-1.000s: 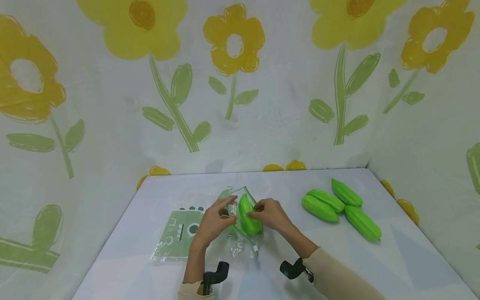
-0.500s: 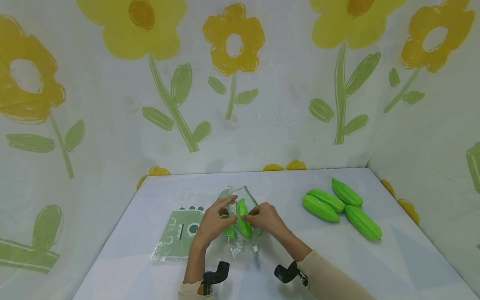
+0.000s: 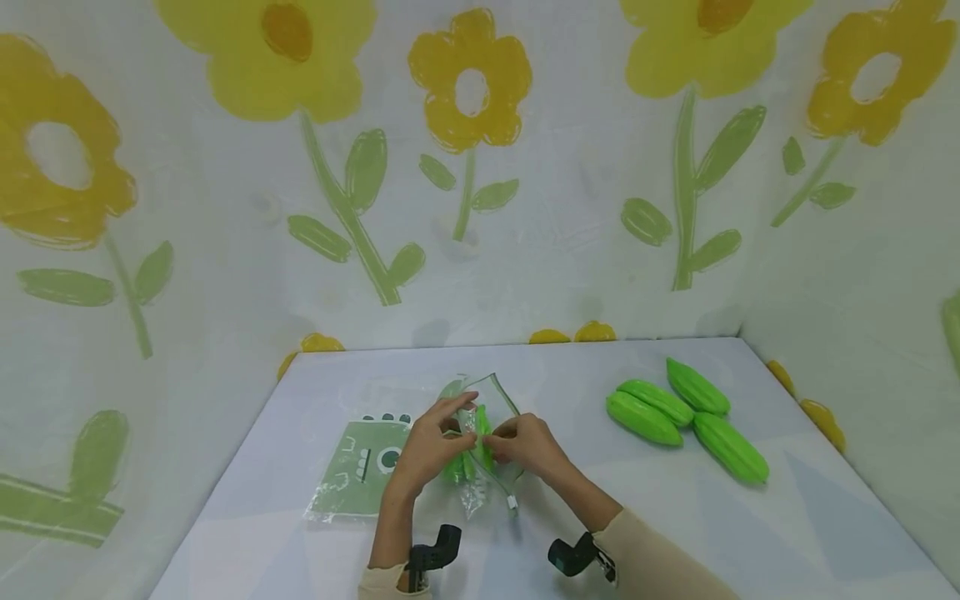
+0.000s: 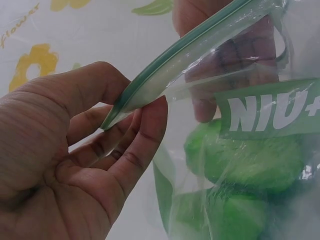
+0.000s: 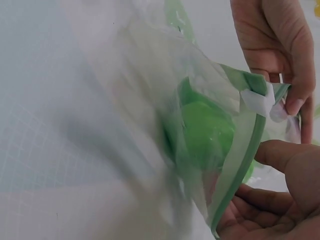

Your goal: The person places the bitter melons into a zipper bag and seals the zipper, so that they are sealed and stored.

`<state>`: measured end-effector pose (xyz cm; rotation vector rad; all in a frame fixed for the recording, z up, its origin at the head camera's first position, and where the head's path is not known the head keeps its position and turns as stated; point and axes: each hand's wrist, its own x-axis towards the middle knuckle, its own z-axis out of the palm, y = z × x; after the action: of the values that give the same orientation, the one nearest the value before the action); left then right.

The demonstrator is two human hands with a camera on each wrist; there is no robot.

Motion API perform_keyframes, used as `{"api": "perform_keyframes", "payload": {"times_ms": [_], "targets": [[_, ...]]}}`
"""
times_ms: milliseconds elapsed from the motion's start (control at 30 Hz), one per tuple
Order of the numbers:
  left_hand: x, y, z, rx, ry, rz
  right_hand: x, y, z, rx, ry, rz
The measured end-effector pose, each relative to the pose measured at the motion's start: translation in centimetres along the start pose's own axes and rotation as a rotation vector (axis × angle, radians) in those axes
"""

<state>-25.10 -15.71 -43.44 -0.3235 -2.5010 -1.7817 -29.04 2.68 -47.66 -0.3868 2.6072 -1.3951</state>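
Thumb and fingers of my left hand (image 3: pixel 433 442) pinch the green zip edge of a clear zip bag (image 4: pixel 272 110), holding its mouth apart. My right hand (image 3: pixel 527 443) reaches into that mouth and grips a bright green ridged gourd (image 3: pixel 483 423), now partly inside the plastic. Through the bag wall in the left wrist view, the right fingers show above a green gourd (image 4: pixel 245 155), with more green below it. A white slider (image 5: pixel 257 101) sits at one end of the zip.
Several loose green gourds (image 3: pixel 723 446) lie together at the right of the white table (image 3: pixel 570 375). Left of the bag, a flat clear pouch with a green printed face (image 3: pixel 352 467) lies under the left hand. Flower-print cloth (image 3: pixel 540 250) walls the back and sides.
My right hand has moved slightly left and turned the gourd more upright, pushing it deeper into the bag. The left hand has stayed at the zip edge.
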Motion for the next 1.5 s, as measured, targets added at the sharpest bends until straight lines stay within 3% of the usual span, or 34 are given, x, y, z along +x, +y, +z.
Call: {"api": "perform_keyframes", "payload": {"times_ms": [267,467,800,1067,1500], "targets": [[0.8,-2.8,0.0,0.000,-0.023,0.021,-1.0,0.1,-1.6,-0.031,-0.016,-0.069],[1.0,-2.8,-0.2,-0.001,-0.031,0.012,-1.9,0.5,-3.7,-0.030,0.018,-0.113],[0.8,-2.8,-0.2,-0.022,-0.030,0.011,-2.9,2.2,-7.0,-0.083,0.096,-0.093],[0.7,-2.8,-0.2,-0.025,-0.017,0.017,-3.4,3.5,-9.7,-0.088,0.129,-0.121],[0.7,-2.9,-0.2,-0.018,-0.017,0.031,-4.5,5.8,-13.2,-0.248,0.255,-0.171]]}}
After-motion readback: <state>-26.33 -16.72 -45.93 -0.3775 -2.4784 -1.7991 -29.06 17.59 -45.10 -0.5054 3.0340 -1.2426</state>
